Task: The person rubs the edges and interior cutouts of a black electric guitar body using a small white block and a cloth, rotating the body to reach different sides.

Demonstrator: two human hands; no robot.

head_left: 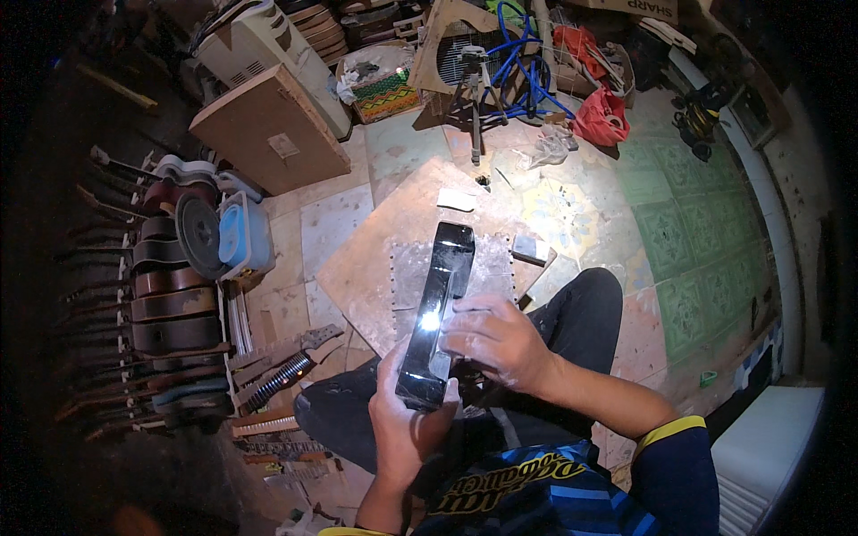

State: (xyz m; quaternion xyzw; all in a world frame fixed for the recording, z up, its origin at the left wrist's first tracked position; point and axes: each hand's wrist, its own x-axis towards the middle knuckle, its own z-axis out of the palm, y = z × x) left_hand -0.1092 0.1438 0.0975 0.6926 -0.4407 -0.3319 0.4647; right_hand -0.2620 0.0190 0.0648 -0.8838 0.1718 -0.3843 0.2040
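A long, glossy black piece [433,308], looking like a guitar body turned on its edge, is held tilted up in front of my lap. Around its near end my left hand [409,420] is closed, with the thumb on the right side. Dusty and bent, the fingers of my right hand [493,344] press together against its right side, near a greyish patch. Whether a small thing sits under those fingers is hidden. Beyond my knees lies a dusty board [357,277] with a grey mat [407,268] on it.
On the board are a white scrap [457,199] and a small grey block [530,249]. Many guitar bodies [170,308] stand racked at left, beside a blue tub [234,234]. A metal stand [475,116], blue hose [514,54] and red bag [601,118] lie at the back.
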